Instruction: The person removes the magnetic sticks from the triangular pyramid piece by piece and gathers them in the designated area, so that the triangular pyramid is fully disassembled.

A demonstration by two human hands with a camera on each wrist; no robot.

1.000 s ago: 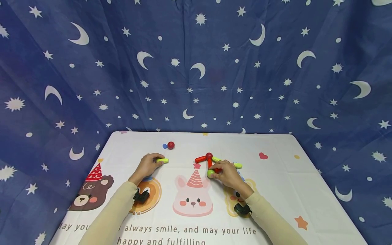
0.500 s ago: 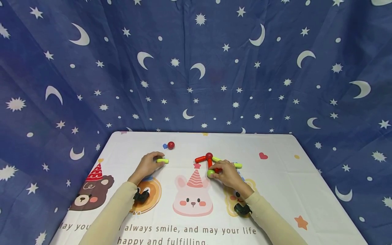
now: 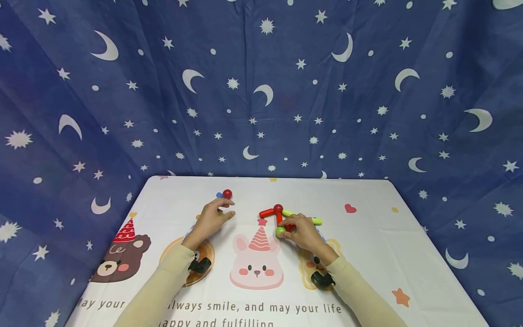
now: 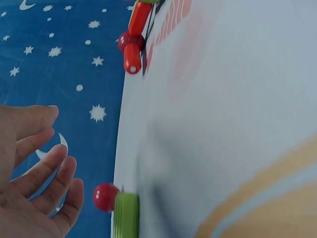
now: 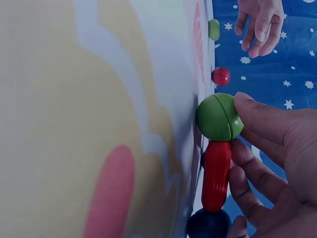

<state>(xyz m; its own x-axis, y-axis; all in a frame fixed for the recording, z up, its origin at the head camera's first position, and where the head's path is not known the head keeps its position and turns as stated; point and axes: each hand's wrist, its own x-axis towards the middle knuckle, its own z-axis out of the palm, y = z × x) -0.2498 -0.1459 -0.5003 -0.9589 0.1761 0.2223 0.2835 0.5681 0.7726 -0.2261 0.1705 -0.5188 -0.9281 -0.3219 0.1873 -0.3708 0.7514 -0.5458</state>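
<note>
My right hand (image 3: 304,232) pinches a green ball (image 3: 279,232) on the table, thumb and fingers at its side. In the right wrist view a red rod (image 5: 216,173) runs from that ball to a dark blue ball (image 5: 208,224), with my fingers beside it. Further red rods (image 3: 267,213), a red ball (image 3: 278,208) and yellow-green rods (image 3: 316,221) lie around this hand. My left hand (image 3: 209,221) is raised with loose fingers and holds nothing. Below it lies a loose yellow-green rod (image 4: 126,215), mostly hidden in the head view.
A separate red ball (image 3: 227,194) sits just beyond the left hand. The white tablecloth (image 3: 359,254) carries printed animals and lettering. A blue curtain (image 3: 261,131) with moons and stars stands behind the table.
My left hand has let go of the yellow-green rod, risen and moved to the right over it. The right hand stays on the green ball.
</note>
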